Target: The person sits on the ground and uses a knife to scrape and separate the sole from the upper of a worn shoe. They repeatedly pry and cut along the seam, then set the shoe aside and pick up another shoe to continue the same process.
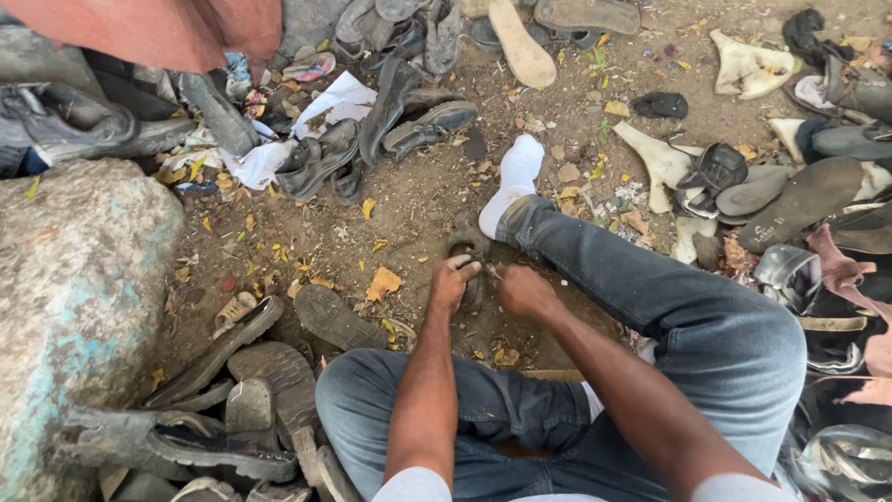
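Two bare hands meet over one worn brown sandal [467, 256] lying on the dirt between the knees: the left hand [450, 282] curls closed on its edge, the right hand [523, 291] is closed around a small tool whose kind I cannot tell. One white-socked foot [509, 182] stretches just beyond. Loose soles, old shoes and yellow leaves litter the bare earth [418, 200]; one big rock [79, 279] sits left.
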`<act>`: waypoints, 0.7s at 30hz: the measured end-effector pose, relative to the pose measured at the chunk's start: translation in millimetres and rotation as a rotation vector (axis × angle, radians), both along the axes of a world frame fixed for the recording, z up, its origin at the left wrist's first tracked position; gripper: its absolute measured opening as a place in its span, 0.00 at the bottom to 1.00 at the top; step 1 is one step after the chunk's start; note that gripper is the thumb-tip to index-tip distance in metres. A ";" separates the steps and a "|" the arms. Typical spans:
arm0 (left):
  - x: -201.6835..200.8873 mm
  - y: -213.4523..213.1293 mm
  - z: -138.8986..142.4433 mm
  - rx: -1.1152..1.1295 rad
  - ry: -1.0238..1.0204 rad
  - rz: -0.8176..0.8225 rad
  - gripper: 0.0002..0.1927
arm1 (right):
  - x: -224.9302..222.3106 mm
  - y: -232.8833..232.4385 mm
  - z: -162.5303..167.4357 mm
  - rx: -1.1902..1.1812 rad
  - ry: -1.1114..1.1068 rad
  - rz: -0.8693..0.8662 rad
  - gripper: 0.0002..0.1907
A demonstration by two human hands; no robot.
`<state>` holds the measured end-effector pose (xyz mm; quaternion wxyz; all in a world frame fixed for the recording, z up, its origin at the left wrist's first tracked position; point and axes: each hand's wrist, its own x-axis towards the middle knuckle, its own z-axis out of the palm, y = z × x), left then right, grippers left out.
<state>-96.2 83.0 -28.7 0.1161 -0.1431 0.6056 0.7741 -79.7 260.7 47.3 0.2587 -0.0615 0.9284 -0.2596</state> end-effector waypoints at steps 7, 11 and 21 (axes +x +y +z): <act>2.5 -1.0 -2.3 -0.091 0.101 0.066 0.21 | 37.5 4.0 30.6 0.019 -0.022 -0.013 0.18; 3.1 0.1 -1.1 -0.070 0.126 0.040 0.21 | 36.4 -5.9 34.7 0.120 -0.064 0.003 0.18; 4.6 6.2 11.0 0.043 0.091 0.150 0.22 | 71.0 -12.9 28.0 0.157 -0.088 0.048 0.19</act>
